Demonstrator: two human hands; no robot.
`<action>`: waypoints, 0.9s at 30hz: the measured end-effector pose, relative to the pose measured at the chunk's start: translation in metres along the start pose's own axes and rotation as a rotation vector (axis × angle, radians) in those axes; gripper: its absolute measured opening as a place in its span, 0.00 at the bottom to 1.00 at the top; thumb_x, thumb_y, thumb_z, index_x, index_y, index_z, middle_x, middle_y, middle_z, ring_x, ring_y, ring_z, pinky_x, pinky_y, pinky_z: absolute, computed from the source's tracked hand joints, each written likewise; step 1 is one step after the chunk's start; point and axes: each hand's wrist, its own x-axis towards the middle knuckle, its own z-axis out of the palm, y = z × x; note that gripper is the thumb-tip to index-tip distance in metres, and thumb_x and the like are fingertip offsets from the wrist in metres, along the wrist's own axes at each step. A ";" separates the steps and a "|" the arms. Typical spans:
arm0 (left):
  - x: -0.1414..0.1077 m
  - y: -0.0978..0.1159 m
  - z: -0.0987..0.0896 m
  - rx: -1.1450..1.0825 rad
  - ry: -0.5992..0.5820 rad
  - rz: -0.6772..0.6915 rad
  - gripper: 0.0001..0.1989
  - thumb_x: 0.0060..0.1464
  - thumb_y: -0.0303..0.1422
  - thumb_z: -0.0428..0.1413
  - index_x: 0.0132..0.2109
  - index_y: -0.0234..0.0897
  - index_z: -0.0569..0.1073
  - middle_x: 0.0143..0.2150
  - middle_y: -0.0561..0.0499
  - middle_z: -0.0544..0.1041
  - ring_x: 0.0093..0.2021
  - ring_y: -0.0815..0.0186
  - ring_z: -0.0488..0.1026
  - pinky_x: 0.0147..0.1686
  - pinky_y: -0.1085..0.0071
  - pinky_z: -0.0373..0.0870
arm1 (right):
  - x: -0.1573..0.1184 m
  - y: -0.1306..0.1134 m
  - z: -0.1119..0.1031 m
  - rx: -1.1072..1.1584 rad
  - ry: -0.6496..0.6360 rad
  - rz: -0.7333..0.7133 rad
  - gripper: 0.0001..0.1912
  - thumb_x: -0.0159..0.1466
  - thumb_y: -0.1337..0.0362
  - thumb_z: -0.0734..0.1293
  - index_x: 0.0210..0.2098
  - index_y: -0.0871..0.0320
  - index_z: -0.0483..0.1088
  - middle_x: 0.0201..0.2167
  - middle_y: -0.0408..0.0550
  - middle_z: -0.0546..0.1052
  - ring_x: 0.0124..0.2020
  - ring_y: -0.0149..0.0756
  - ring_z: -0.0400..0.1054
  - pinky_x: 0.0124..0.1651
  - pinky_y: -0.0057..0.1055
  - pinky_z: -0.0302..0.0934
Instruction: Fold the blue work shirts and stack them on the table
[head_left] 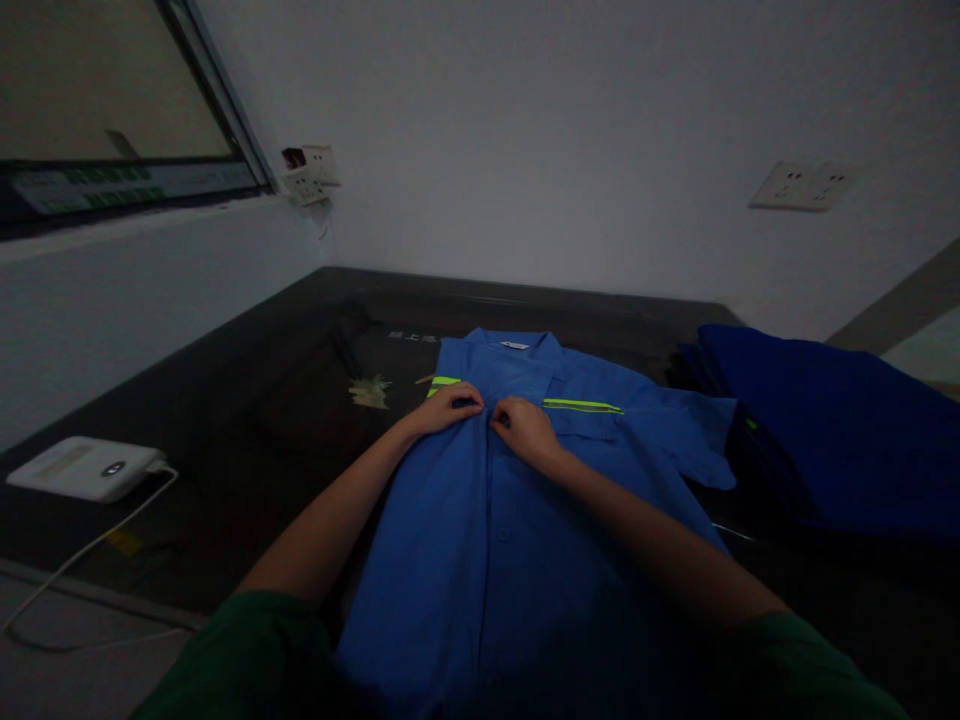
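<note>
A blue short-sleeved shirt (577, 510) with yellow-green strips across the chest lies on the dark table, its collar pointing away from me. My left hand (452, 406) pinches the edge of the front opening at chest height. Just to the right of it, my right hand (519, 422) has its fingers closed on the other side of the opening. The two hands are close together, with a small gap between the fingertips. A button shows on the placket below them. The left sleeve side of the shirt appears folded under or hidden.
Folded dark blue cloth (840, 430) is stacked at the right. On the left of the dark table (255, 350) lies a white device (94, 468) with a cable. Wall sockets (802, 187) are on the back wall, and a window (112, 100) is at the upper left.
</note>
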 end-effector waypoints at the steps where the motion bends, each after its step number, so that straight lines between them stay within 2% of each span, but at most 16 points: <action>1: 0.000 -0.001 0.001 0.014 -0.003 0.003 0.13 0.59 0.41 0.55 0.38 0.35 0.76 0.39 0.46 0.76 0.43 0.63 0.72 0.49 0.63 0.66 | 0.000 0.000 0.002 0.005 0.003 0.002 0.04 0.63 0.67 0.66 0.37 0.58 0.74 0.38 0.48 0.75 0.42 0.36 0.68 0.43 0.30 0.59; 4: -0.001 -0.002 0.004 0.070 -0.015 0.003 0.11 0.59 0.39 0.55 0.39 0.36 0.76 0.40 0.47 0.76 0.44 0.63 0.71 0.50 0.63 0.65 | -0.005 0.003 0.007 0.026 0.024 -0.062 0.06 0.64 0.67 0.66 0.38 0.58 0.75 0.41 0.50 0.75 0.45 0.37 0.66 0.48 0.31 0.59; 8: -0.002 -0.003 0.006 0.144 -0.023 -0.007 0.09 0.59 0.38 0.55 0.39 0.38 0.76 0.41 0.48 0.75 0.46 0.62 0.70 0.50 0.64 0.64 | -0.019 0.010 0.009 0.020 0.029 -0.192 0.12 0.65 0.69 0.64 0.45 0.58 0.75 0.47 0.52 0.74 0.49 0.39 0.64 0.54 0.35 0.58; 11: -0.002 -0.002 0.007 0.187 -0.022 -0.017 0.08 0.59 0.37 0.55 0.39 0.38 0.76 0.40 0.49 0.75 0.45 0.62 0.69 0.50 0.65 0.63 | -0.030 0.013 0.008 0.021 0.041 -0.183 0.16 0.66 0.70 0.62 0.52 0.60 0.72 0.50 0.53 0.74 0.51 0.39 0.65 0.56 0.36 0.58; 14: -0.001 0.001 0.008 0.237 -0.012 -0.030 0.07 0.59 0.36 0.55 0.38 0.38 0.75 0.40 0.49 0.74 0.44 0.62 0.69 0.49 0.65 0.63 | -0.037 0.013 0.007 0.002 0.042 -0.170 0.16 0.68 0.69 0.60 0.52 0.61 0.72 0.50 0.54 0.74 0.52 0.39 0.65 0.57 0.35 0.59; 19: 0.000 0.014 0.012 0.357 -0.033 -0.055 0.06 0.58 0.34 0.54 0.38 0.39 0.74 0.40 0.49 0.72 0.44 0.61 0.68 0.47 0.64 0.63 | -0.036 0.011 0.001 -0.093 -0.001 -0.256 0.16 0.67 0.68 0.62 0.52 0.62 0.72 0.53 0.57 0.72 0.54 0.43 0.63 0.57 0.38 0.57; 22: 0.001 0.022 0.014 0.454 -0.037 -0.052 0.04 0.57 0.33 0.54 0.39 0.39 0.72 0.41 0.48 0.70 0.44 0.59 0.67 0.47 0.63 0.63 | -0.022 0.010 -0.007 -0.016 0.028 -0.201 0.12 0.67 0.67 0.61 0.45 0.61 0.75 0.47 0.54 0.75 0.50 0.40 0.65 0.54 0.35 0.58; 24: 0.002 0.025 0.015 0.489 -0.023 -0.073 0.05 0.55 0.32 0.56 0.40 0.38 0.71 0.42 0.47 0.70 0.44 0.58 0.66 0.47 0.62 0.64 | -0.010 0.007 -0.011 0.060 0.041 -0.116 0.10 0.67 0.67 0.61 0.41 0.61 0.74 0.40 0.52 0.77 0.43 0.37 0.68 0.48 0.32 0.60; 27: 0.005 0.021 0.015 0.464 0.019 -0.112 0.05 0.56 0.32 0.54 0.40 0.37 0.69 0.42 0.46 0.70 0.44 0.58 0.67 0.48 0.60 0.65 | 0.009 -0.001 -0.011 0.133 0.012 -0.006 0.08 0.64 0.65 0.66 0.42 0.61 0.70 0.35 0.49 0.76 0.36 0.34 0.69 0.38 0.28 0.59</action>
